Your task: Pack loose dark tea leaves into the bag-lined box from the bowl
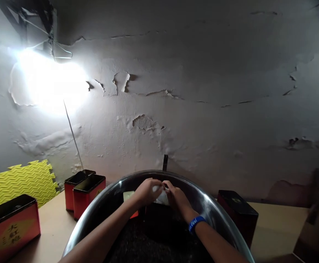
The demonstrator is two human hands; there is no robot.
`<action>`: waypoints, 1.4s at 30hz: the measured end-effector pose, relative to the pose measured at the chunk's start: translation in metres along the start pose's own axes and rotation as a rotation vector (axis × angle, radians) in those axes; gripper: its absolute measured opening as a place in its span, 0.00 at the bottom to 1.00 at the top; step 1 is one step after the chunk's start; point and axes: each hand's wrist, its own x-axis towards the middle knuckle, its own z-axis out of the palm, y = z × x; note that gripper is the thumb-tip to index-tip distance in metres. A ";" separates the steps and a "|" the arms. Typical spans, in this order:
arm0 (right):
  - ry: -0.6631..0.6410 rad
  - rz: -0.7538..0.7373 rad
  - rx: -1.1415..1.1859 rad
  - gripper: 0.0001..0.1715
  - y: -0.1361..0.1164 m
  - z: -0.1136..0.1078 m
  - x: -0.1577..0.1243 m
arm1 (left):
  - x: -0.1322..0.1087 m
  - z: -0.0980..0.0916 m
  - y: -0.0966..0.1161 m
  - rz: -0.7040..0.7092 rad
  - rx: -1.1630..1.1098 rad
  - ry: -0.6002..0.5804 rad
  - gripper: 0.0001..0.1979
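Over a large shiny metal basin (222, 212), my left hand (147, 191) and my right hand (178, 199) meet with their fingertips pinched close together. Between and below them hangs a whitish, thin plastic bag (162, 198), its upper edge gripped by both hands. A blue wristband (196, 223) circles my right wrist. Dark loose material that looks like tea leaves (148, 244) fills the lower part of the basin. Beside my left hand, a pale packet (128, 195) and a small orange patch (134, 214) show inside the basin, partly hidden by my forearm.
Two red tins with black rims (89, 197) stand left of the basin. A larger red tin with gold lettering (14, 230) sits nearer on the table (51, 219). To the right is a dark tin (239, 212). Behind are a yellow foam mat (19, 182) and a peeling wall.
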 end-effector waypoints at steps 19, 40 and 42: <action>0.061 -0.085 -0.294 0.17 -0.008 -0.019 -0.002 | -0.026 0.011 -0.023 -0.163 0.441 -0.112 0.09; -0.065 0.247 -0.240 0.20 0.030 -0.017 0.003 | -0.020 0.030 -0.057 -0.338 0.125 0.065 0.15; -0.133 0.272 -0.196 0.20 0.027 -0.015 0.002 | -0.019 0.035 -0.058 -0.339 0.105 0.054 0.14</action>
